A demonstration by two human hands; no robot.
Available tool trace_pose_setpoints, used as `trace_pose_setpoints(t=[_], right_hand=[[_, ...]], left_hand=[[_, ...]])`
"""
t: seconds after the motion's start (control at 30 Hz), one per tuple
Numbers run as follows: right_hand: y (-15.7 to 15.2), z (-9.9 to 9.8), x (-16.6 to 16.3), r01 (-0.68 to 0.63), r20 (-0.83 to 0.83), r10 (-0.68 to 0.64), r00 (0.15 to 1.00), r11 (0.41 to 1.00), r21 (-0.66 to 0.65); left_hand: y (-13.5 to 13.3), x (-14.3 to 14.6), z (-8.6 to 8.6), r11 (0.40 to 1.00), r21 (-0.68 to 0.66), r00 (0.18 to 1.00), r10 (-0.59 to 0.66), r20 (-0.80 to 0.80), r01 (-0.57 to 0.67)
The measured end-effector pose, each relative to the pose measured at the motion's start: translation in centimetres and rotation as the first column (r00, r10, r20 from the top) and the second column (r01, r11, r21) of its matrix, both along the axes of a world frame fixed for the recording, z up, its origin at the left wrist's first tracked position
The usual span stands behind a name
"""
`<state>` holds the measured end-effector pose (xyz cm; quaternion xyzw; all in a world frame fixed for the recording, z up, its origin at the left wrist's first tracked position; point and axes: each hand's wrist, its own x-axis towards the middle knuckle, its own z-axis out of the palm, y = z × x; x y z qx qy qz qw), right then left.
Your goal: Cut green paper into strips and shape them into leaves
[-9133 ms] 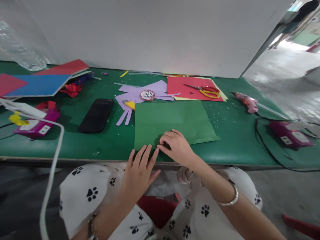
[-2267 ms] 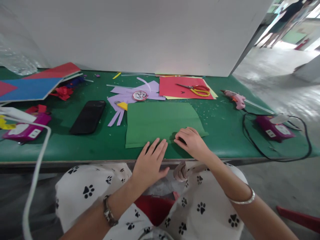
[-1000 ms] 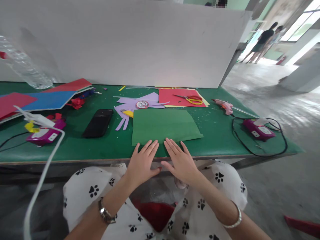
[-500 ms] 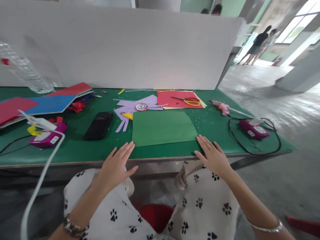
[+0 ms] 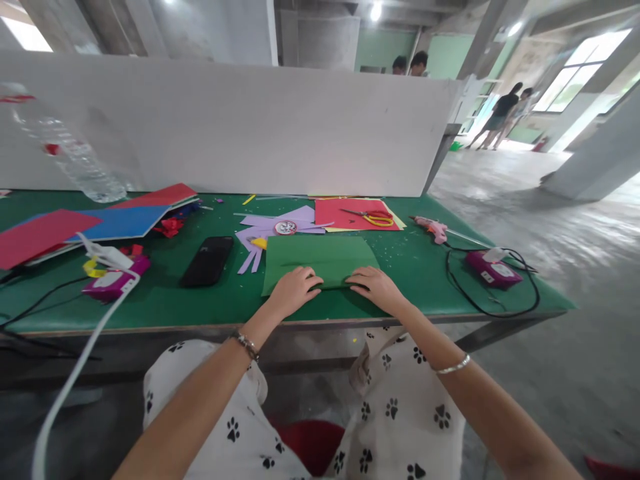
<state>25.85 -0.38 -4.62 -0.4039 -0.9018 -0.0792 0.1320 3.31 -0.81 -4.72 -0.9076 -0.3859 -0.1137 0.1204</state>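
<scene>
Pressing on the near edge of the green paper (image 5: 320, 257), beside a black phone (image 5: 207, 261), with left hand (image 5: 295, 292) and right hand (image 5: 375, 288), apart, fingers curled; cannot tell whether pinching.

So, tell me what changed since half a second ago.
The left hand and right hand moved inward from the near corners of the flat green paper sheet and now rest, fingers curled, on its near edge; whether they pinch it is unclear. The black phone, red-and-yellow scissors and pink glue gun stayed put.

Green paper (image 5: 320, 257) — near edge (partly) hidden
</scene>
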Motion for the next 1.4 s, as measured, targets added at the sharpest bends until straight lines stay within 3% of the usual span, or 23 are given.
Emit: trace_pose_setpoints(t=[0.2, 0.47, 0.67, 0.9, 1.0, 1.1, 1.17, 1.23, 1.33, 1.4], right_hand=[[-0.2, 1.8, -1.8, -0.028, 0.055, 0.024, 0.998, 0.997, 0.074], [0.2, 5.7, -3.4, -0.056, 0.029, 0.057, 0.998, 0.998, -0.01], [0.4, 8.8, -0.7, -0.14, -0.089, 0.131, 0.987, 0.986, -0.092], [0.3, 9.7, 0.8, -0.156, -0.082, 0.145, 0.986, 0.977, -0.149], [0.4, 9.7, 1.1, -0.138, -0.053, 0.132, 0.99, 0.98, -0.14], [0.7, 9.7, 1.2, -0.098, -0.005, 0.098, 0.995, 0.989, -0.108], [0.8, 9.8, 0.8, -0.101, 0.015, 0.103, 0.995, 0.99, -0.1], [0.8, 10.1, 0.2, -0.137, 0.02, 0.14, 0.99, 0.984, -0.116], [0.4, 10.9, -0.8, -0.197, 0.011, 0.2, 0.98, 0.971, -0.137], [-0.1, 11.5, -1.1, -0.204, 0.02, 0.208, 0.978, 0.972, -0.114]], left_hand=[[0.3, 1.5, 1.1, 0.985, 0.133, 0.99, -0.093, -0.103, 0.106], [1.1, 2.6, 5.0, 0.931, 0.295, 0.97, -0.166, -0.18, 0.214], [2.1, -0.8, 7.8, 0.887, 0.378, 0.954, -0.183, -0.236, 0.264], [2.0, -6.4, 8.7, 0.854, 0.444, 0.95, -0.166, -0.264, 0.272], [2.0, -9.4, 8.9, 0.873, 0.441, 0.961, -0.098, -0.258, 0.207], [1.6, -10.8, 9.5, 0.895, 0.446, 0.981, 0.065, -0.183, 0.024], [1.0, -10.0, 9.9, 0.881, 0.461, 0.979, 0.175, -0.104, -0.108], [0.4, -7.8, 10.1, 0.883, 0.445, 0.986, 0.165, 0.002, -0.149], [-0.4, -4.0, 10.2, 0.962, 0.271, 0.997, -0.061, 0.046, 0.046], [-0.6, -2.5, 10.1, 0.979, 0.164, 0.992, -0.125, -0.008, 0.124]])
